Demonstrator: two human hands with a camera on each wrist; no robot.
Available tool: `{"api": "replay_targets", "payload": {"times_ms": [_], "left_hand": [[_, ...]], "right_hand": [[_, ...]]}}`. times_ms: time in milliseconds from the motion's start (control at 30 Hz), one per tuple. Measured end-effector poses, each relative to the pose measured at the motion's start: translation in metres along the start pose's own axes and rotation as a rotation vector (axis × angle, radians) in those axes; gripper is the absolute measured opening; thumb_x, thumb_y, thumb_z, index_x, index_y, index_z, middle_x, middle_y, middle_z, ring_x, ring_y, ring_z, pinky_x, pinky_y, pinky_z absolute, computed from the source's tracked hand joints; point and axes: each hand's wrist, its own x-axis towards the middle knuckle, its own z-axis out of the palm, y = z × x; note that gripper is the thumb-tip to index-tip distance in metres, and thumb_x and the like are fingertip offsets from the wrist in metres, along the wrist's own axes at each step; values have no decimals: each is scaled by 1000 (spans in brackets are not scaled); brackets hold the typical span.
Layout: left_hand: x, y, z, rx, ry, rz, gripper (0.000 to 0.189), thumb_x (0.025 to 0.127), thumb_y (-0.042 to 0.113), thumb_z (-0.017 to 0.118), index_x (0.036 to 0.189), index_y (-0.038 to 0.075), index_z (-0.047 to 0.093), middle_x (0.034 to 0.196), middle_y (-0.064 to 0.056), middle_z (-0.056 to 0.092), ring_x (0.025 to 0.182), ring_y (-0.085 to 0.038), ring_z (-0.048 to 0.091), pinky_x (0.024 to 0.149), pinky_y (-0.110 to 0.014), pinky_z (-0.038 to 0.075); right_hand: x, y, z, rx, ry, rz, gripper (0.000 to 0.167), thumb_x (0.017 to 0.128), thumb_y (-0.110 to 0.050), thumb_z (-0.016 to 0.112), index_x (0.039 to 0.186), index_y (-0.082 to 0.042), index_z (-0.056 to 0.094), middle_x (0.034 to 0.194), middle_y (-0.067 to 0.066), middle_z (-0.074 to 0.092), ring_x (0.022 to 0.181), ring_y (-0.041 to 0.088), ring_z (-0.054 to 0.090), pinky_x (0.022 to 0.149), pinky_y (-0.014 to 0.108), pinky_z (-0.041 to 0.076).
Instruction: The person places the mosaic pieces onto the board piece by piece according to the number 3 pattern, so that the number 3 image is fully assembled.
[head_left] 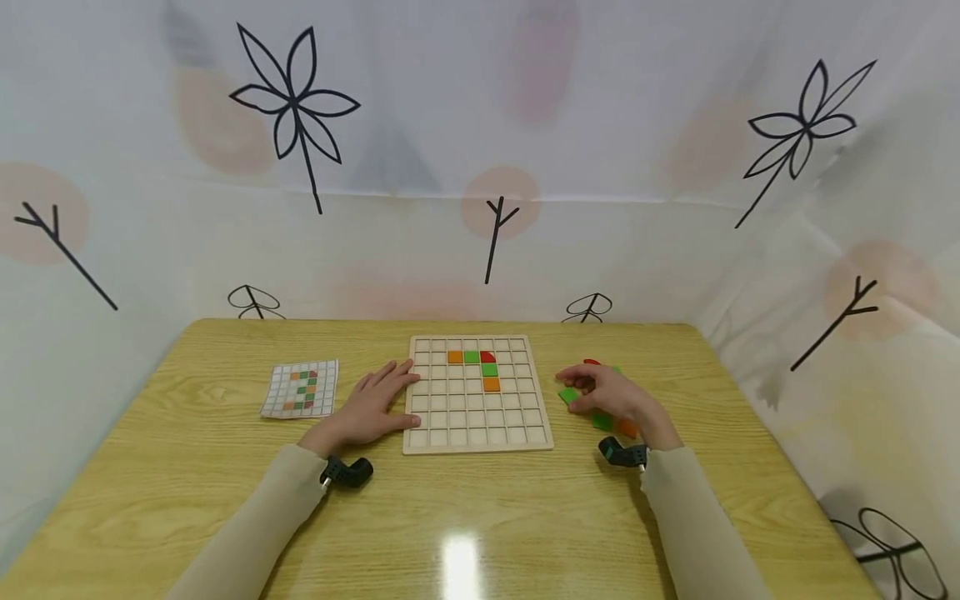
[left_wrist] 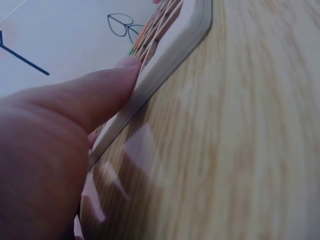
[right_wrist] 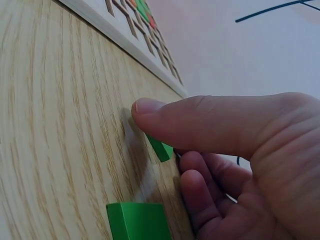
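- Surrounding the table's far side and both flanks, a creased white sheet [head_left: 420, 250] is showing black line-drawn flowers [head_left: 293, 102] and twigs [head_left: 492, 246] over faint pink and greyish blotches.
- The yellowish wood-grained table [head_left: 465, 492] is spreading below it, its far corners rounding off; a white glare [head_left: 459, 567] is shining on its near part.
- Two beige sleeves [head_left: 247, 525] are reaching in across the near part of the table.
- A pale gridded board [head_left: 477, 421] is lying flat around mid-table, carrying five tiles in its far half: two orange, two green, one red.
- The left hand [head_left: 371, 408] is resting straight, spread fingers on the board's left edge.
- The right hand [head_left: 611, 393], well apart from the left, is curving its thumb and fingers about a green tile [head_left: 567, 396] right of the board; whether they are pinching it, I cannot tell.
- A patterned card [head_left: 302, 389] is lying beyond the left hand, near the table's left side.
- Dark wrist mounts [head_left: 349, 472] are sitting at both cuffs.
- Loose red, green and orange tiles [head_left: 602, 421] are lying under and around the right hand.
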Motion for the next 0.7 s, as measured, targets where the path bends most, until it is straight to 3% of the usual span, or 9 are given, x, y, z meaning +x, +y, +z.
{"api": "replay_targets", "payload": {"times_ms": [333, 700], "left_hand": [[0, 0, -1, -2, -6, -1, 73, 95, 45, 66, 153, 10, 39, 165, -10, 15, 151, -35, 6, 116, -63, 4], [2, -3, 1, 11, -3, -6, 73, 95, 49, 64, 153, 13, 39, 166, -9, 15, 151, -34, 6, 116, -62, 4]], "right_hand": [[1, -3, 3, -16, 19, 20, 52, 82, -4, 80, 130, 1, 62, 111, 13, 56, 97, 27, 47, 82, 33, 44], [1, -4, 4, -35, 28, 56, 38, 84, -4, 77, 121, -2, 67, 102, 10, 56, 92, 24, 47, 78, 32, 44]]}}
